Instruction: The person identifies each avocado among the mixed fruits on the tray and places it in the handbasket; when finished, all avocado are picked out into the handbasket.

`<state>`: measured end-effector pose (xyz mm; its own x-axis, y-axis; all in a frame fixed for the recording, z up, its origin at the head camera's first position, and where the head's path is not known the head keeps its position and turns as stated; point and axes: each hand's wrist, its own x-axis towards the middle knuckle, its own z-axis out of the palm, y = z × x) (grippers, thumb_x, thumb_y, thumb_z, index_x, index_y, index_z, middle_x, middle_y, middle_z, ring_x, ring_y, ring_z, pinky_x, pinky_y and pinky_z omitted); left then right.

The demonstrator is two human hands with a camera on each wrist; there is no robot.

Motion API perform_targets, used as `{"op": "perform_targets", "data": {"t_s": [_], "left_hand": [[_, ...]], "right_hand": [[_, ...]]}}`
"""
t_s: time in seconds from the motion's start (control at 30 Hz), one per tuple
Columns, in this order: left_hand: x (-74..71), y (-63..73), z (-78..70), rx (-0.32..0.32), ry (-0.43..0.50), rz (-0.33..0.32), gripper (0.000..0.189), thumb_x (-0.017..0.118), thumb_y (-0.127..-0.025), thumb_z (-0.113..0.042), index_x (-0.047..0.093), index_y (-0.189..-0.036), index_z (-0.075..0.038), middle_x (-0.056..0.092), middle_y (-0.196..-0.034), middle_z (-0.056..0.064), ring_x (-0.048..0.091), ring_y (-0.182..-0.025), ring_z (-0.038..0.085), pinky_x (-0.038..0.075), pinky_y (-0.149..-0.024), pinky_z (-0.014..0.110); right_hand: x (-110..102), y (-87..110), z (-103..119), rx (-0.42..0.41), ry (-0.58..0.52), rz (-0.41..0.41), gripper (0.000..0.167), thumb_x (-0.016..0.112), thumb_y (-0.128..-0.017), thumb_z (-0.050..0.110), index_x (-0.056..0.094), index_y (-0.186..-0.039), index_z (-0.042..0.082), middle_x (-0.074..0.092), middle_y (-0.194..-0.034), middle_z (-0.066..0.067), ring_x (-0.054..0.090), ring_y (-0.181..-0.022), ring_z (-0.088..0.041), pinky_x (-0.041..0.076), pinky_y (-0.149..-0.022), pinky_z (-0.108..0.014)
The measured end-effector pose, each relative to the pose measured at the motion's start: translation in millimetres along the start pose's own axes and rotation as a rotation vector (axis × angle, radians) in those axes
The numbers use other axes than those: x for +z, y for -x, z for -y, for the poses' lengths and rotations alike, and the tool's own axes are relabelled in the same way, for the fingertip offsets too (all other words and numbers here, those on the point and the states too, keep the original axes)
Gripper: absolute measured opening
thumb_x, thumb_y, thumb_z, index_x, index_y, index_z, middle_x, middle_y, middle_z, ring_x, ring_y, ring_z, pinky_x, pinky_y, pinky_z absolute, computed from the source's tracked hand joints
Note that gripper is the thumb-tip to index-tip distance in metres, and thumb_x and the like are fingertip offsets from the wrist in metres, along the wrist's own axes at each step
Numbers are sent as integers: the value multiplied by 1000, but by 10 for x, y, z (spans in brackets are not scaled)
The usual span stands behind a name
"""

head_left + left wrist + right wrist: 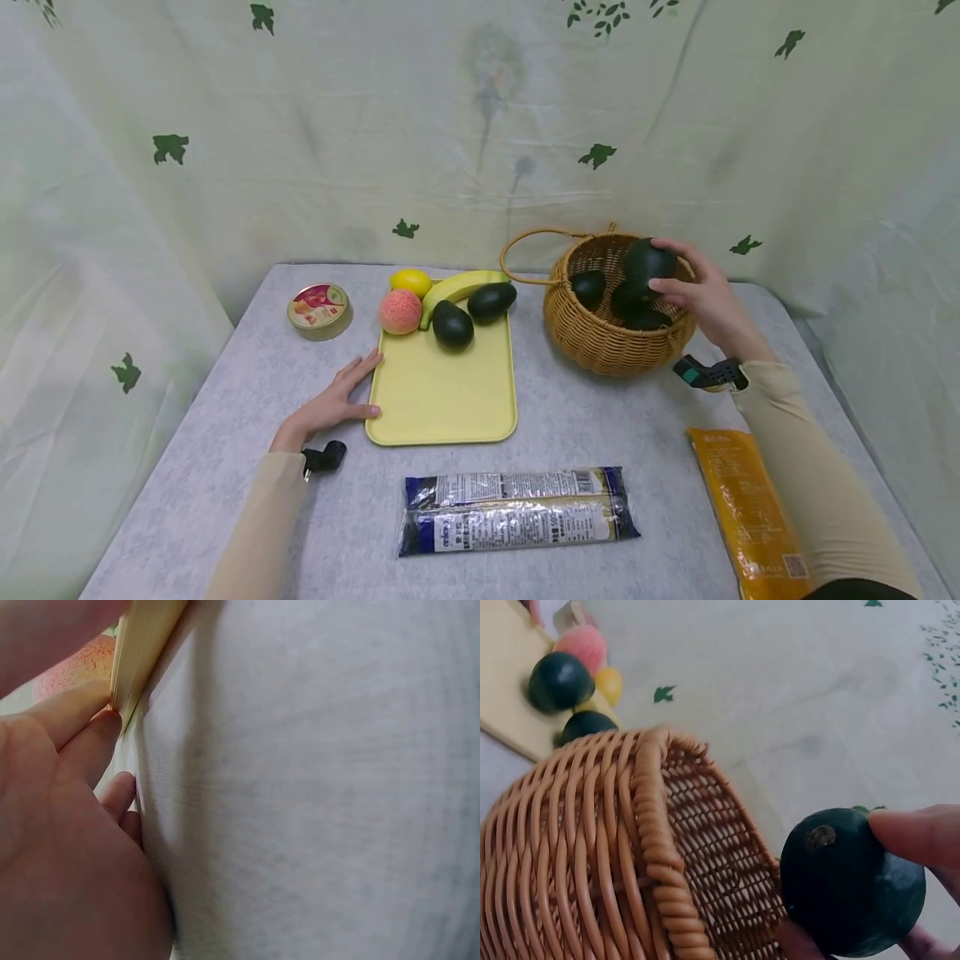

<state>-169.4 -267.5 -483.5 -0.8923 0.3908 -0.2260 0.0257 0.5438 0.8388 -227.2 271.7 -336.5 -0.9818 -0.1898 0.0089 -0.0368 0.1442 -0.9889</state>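
My right hand pinches a dark green avocado between thumb and fingers, over the mouth of a wicker basket. In the right wrist view the avocado shows a brown stem scar and overlaps the basket's opening. Below it, more dark avocados lie inside the basket, one of them at the left. My left hand touches the left edge of a yellow tray, its fingers extended along the side. Seen from the left wrist, the fingertips rest against the tray's outer wall.
Two dark avocados, a banana, a lemon and a peach lie at the tray's far end. A round tin stands left. In front lie a blue-ended packet and an orange packet.
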Motion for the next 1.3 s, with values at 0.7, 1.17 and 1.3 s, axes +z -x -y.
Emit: {"op": "perform_targets", "data": {"t_s": [0.7, 1.17, 1.3], "left_hand": [[11, 32, -31, 7, 5, -5, 92, 74, -84, -22, 15, -155, -15, 1, -160, 8, -12, -142, 36, -2, -103, 69], [15, 38, -31, 7, 5, -11, 91, 74, -84, -23, 16, -155, -14, 2, -160, 8, -11, -142, 36, -2, -104, 69], [13, 41, -46, 6, 15, -5, 92, 74, -84, -21, 15, -155, -15, 1, -160, 8, -12, -142, 36, -2, -103, 69]], "right_hand": [[95, -337, -191, 54, 430, 168, 55, 62, -94, 12, 41, -145, 9, 20, -152, -16, 41, -121, -37, 48, -87, -50], [204, -377, -201, 45, 584, 160, 41, 52, -97, 10, 48, -138, 3, 42, -141, -22, 51, -113, -40, 42, -91, -54], [240, -354, -188, 41, 434, 158, 40, 48, -100, 9, 45, -139, 1, 41, -142, -22, 50, -117, -40, 43, -94, -51]]}}
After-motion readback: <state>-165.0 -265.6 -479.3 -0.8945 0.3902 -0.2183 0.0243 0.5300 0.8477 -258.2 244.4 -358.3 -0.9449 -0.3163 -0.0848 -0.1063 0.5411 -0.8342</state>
